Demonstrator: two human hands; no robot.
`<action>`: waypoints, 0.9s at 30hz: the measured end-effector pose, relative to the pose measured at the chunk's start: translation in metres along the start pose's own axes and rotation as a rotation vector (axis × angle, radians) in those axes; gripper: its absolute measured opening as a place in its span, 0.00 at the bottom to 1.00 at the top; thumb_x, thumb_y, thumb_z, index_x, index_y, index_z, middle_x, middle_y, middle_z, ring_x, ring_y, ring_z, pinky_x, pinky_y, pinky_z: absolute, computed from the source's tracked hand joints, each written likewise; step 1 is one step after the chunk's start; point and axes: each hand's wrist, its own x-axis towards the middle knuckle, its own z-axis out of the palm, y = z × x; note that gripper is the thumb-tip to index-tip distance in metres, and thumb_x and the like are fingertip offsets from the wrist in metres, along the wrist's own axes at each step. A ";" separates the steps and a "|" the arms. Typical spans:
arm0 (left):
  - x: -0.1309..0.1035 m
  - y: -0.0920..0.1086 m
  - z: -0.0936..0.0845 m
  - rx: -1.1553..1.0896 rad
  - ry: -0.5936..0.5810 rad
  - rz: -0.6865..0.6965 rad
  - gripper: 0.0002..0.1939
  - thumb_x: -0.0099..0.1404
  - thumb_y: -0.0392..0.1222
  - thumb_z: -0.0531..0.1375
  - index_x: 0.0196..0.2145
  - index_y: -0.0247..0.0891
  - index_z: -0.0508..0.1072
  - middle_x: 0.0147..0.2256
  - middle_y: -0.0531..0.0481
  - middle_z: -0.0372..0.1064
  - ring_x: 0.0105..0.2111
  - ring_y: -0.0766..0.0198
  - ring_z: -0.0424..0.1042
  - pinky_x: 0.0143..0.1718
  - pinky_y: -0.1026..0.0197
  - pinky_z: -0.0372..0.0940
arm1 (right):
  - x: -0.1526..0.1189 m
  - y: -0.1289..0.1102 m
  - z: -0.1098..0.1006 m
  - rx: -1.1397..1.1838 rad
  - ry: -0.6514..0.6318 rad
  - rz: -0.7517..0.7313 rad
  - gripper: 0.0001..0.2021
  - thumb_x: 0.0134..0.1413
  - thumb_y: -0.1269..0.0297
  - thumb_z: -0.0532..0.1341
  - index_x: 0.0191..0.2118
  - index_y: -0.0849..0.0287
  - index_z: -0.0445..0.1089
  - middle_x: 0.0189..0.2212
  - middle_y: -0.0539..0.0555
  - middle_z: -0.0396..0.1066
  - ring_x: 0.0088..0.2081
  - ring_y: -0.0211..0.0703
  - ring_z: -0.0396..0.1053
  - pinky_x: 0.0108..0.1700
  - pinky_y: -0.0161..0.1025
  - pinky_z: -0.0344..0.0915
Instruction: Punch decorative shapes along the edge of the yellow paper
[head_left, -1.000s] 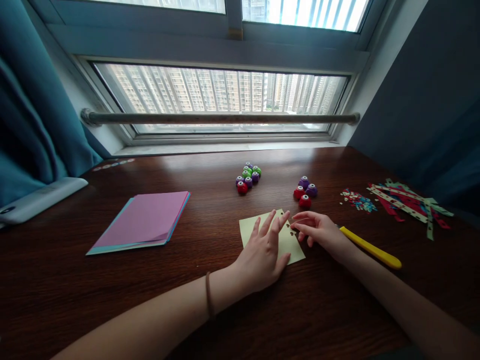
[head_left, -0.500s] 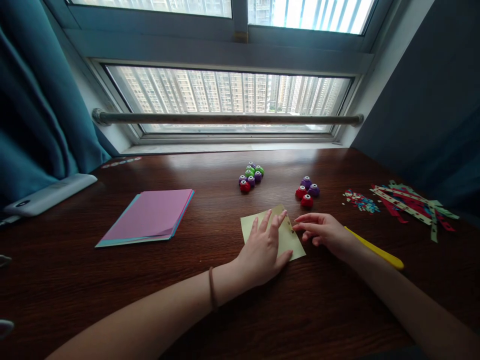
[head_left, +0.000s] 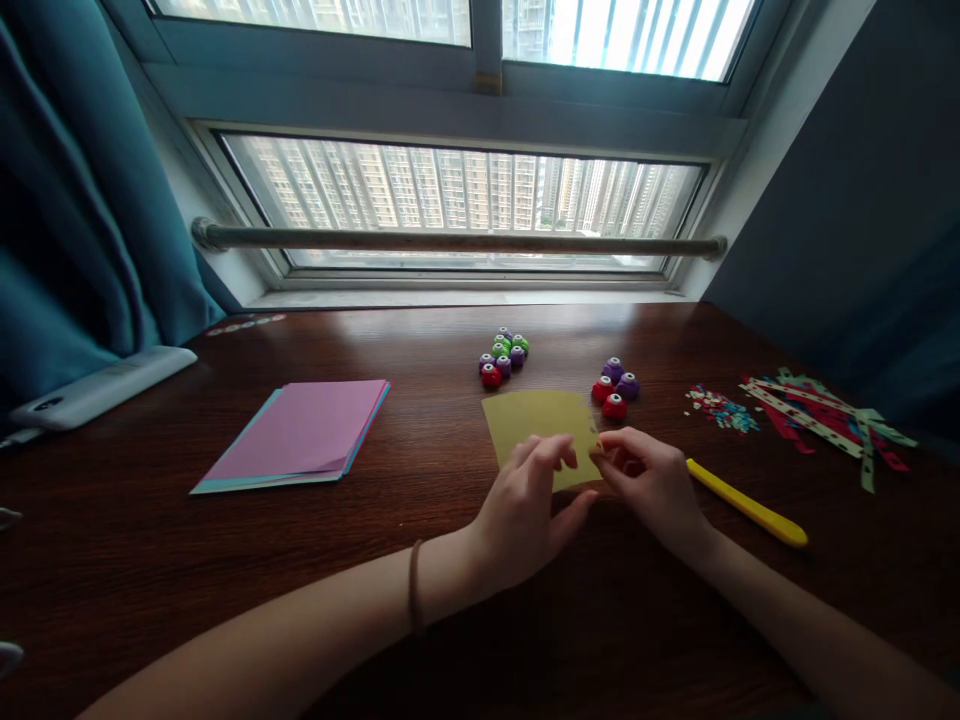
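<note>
Yellow paper (head_left: pixel 525 415), pinched at its right edge by right hand (head_left: pixel 656 490), tilted up from surface (head_left: pixel 427 430). Left hand (head_left: pixel 521 510) loosely curled, thumb apart, hiding near part. Close right, yellow stick (head_left: pixel 746 503); beyond, red and purple round pieces (head_left: pixel 614 407), coloured strips (head_left: pixel 806 415). Earlier lying flatter, under straighter left fingers.

Table (head_left: pixel 420 440): dark brown wood, grain visible, sheen toward the far edge. On it, left to right: white device (head_left: pixel 112 388) near the left edge; paper stack (head_left: pixel 300 425), pink uppermost, blue showing beneath; first punch cluster (head_left: pixel 500 350), green and purple, one red at the near end; second punch cluster (head_left: pixel 613 373), two purple, two red; yellow tool (head_left: pixel 750 506), lying slantwise; scattered confetti (head_left: pixel 726 411); beside it, perforated strips (head_left: pixel 814 417), crossed in a loose heap.
</note>
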 end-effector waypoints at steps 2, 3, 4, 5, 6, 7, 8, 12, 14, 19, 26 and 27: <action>0.004 0.008 -0.001 -0.309 -0.131 -0.198 0.11 0.63 0.42 0.59 0.41 0.37 0.62 0.31 0.50 0.64 0.30 0.63 0.64 0.33 0.62 0.62 | -0.003 -0.004 -0.002 -0.191 0.071 -0.238 0.04 0.56 0.70 0.57 0.36 0.58 0.69 0.30 0.52 0.67 0.27 0.38 0.63 0.31 0.36 0.61; 0.006 0.010 -0.001 -0.458 -0.202 -0.291 0.09 0.63 0.43 0.59 0.36 0.36 0.64 0.30 0.51 0.64 0.29 0.64 0.64 0.31 0.63 0.61 | -0.005 -0.006 -0.002 -0.249 0.087 -0.331 0.06 0.57 0.73 0.56 0.38 0.58 0.68 0.32 0.52 0.67 0.30 0.39 0.64 0.33 0.36 0.61; 0.009 0.012 0.000 -0.591 -0.247 -0.357 0.09 0.63 0.44 0.59 0.34 0.35 0.66 0.30 0.51 0.64 0.29 0.64 0.64 0.32 0.63 0.61 | -0.006 -0.008 -0.003 -0.288 0.100 -0.404 0.07 0.57 0.74 0.56 0.40 0.58 0.67 0.34 0.53 0.67 0.33 0.40 0.65 0.35 0.37 0.62; 0.011 0.012 0.000 -0.693 -0.254 -0.393 0.09 0.63 0.44 0.59 0.33 0.34 0.67 0.30 0.50 0.65 0.30 0.64 0.64 0.33 0.63 0.61 | -0.007 -0.009 -0.004 -0.318 0.109 -0.460 0.09 0.56 0.76 0.57 0.42 0.59 0.67 0.35 0.54 0.67 0.35 0.41 0.65 0.37 0.37 0.62; 0.013 0.011 0.000 -0.762 -0.228 -0.419 0.10 0.63 0.44 0.58 0.31 0.33 0.68 0.29 0.50 0.65 0.30 0.63 0.64 0.34 0.63 0.60 | -0.009 -0.010 -0.004 -0.342 0.113 -0.503 0.11 0.55 0.77 0.57 0.44 0.59 0.66 0.35 0.55 0.67 0.36 0.42 0.65 0.37 0.38 0.62; 0.014 0.010 0.000 -0.801 -0.182 -0.448 0.11 0.64 0.44 0.58 0.29 0.33 0.69 0.27 0.50 0.65 0.29 0.64 0.64 0.33 0.63 0.60 | -0.010 -0.010 -0.004 -0.361 0.115 -0.538 0.12 0.55 0.77 0.58 0.45 0.59 0.66 0.35 0.55 0.68 0.35 0.42 0.65 0.36 0.38 0.62; 0.014 0.008 0.001 -0.814 -0.121 -0.481 0.13 0.64 0.45 0.57 0.26 0.33 0.69 0.25 0.50 0.65 0.28 0.64 0.63 0.32 0.63 0.60 | -0.011 -0.011 -0.005 -0.374 0.107 -0.564 0.14 0.54 0.78 0.58 0.46 0.59 0.65 0.35 0.55 0.68 0.34 0.42 0.65 0.36 0.38 0.62; 0.009 0.003 0.001 -0.790 -0.043 -0.550 0.17 0.65 0.45 0.54 0.23 0.33 0.69 0.23 0.50 0.65 0.27 0.63 0.63 0.32 0.63 0.61 | -0.012 -0.017 -0.004 -0.295 0.051 -0.558 0.15 0.53 0.78 0.59 0.46 0.57 0.66 0.34 0.54 0.68 0.33 0.41 0.65 0.34 0.38 0.64; 0.005 0.002 0.001 -0.787 -0.072 -0.531 0.17 0.66 0.44 0.52 0.23 0.33 0.70 0.24 0.50 0.66 0.28 0.63 0.65 0.35 0.63 0.61 | -0.012 -0.022 -0.005 -0.182 0.019 -0.476 0.13 0.54 0.77 0.58 0.43 0.55 0.67 0.33 0.53 0.67 0.33 0.41 0.65 0.34 0.37 0.65; 0.000 0.002 0.001 -0.765 -0.062 -0.525 0.17 0.67 0.43 0.53 0.23 0.34 0.70 0.25 0.51 0.67 0.28 0.64 0.66 0.35 0.65 0.61 | -0.013 -0.037 -0.011 0.094 -0.119 -0.340 0.13 0.53 0.75 0.59 0.44 0.55 0.67 0.34 0.54 0.66 0.29 0.39 0.64 0.27 0.35 0.65; -0.003 0.005 0.002 -0.756 -0.052 -0.479 0.12 0.66 0.41 0.54 0.27 0.35 0.70 0.26 0.52 0.68 0.29 0.64 0.67 0.34 0.66 0.62 | -0.013 -0.044 -0.012 0.212 -0.114 -0.313 0.07 0.50 0.75 0.62 0.37 0.59 0.68 0.29 0.53 0.65 0.27 0.38 0.63 0.25 0.34 0.64; -0.003 0.006 0.002 -0.749 -0.057 -0.465 0.13 0.66 0.40 0.54 0.25 0.34 0.70 0.26 0.52 0.67 0.29 0.65 0.67 0.34 0.66 0.62 | -0.012 -0.044 -0.011 0.230 -0.108 -0.291 0.06 0.50 0.75 0.62 0.34 0.60 0.68 0.28 0.53 0.65 0.26 0.38 0.63 0.25 0.34 0.63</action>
